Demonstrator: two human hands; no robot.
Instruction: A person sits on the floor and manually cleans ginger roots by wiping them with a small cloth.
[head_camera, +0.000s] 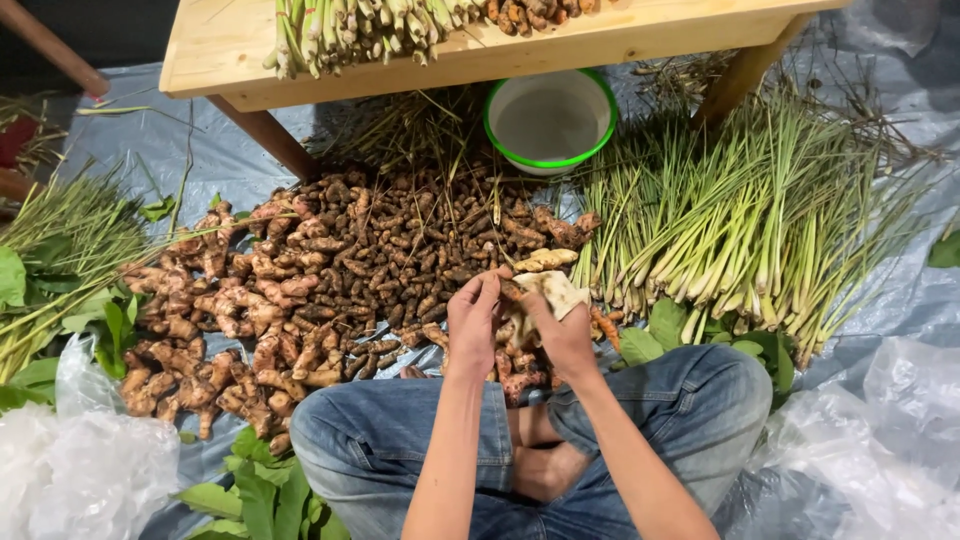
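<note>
bent knees (400, 440) below both hands gripping root (545, 292).

Your faded blue denim jeans (400, 440) with visible seams and creases, your forearms bare of sleeves, your feet bare of shoes

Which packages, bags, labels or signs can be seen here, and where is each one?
Crumpled clear plastic bag: bottom left, beside green leaves, whitish and translucent.
Second crumpled clear plastic bag: bottom right, on the grey plastic ground sheet, translucent.
No labels, signs or screens are visible.
</note>
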